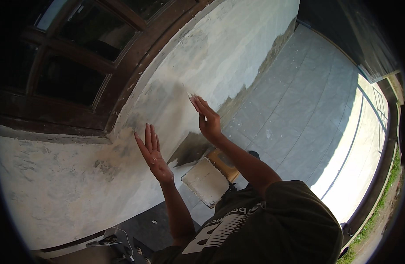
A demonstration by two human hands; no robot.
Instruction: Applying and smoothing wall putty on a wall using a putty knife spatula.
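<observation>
Both my hands are raised in front of a patchy white, plastered wall. My left hand is held palm up with its fingers stretched out, and whitish smears mark the palm. To its right, my right hand has its fingers extended close together toward the wall, with white residue on the fingertips. Neither hand shows anything held. Whether the right fingertips touch the wall, I cannot tell. Below the hands is a square, off-white, board-like thing with dirty edges.
A dark wooden window frame with glass panes is set in the wall at upper left. A yellowish-brown thing lies beside the square one. Grey floor tiles stretch right into sunlight. A white cable and dark items lie at lower left.
</observation>
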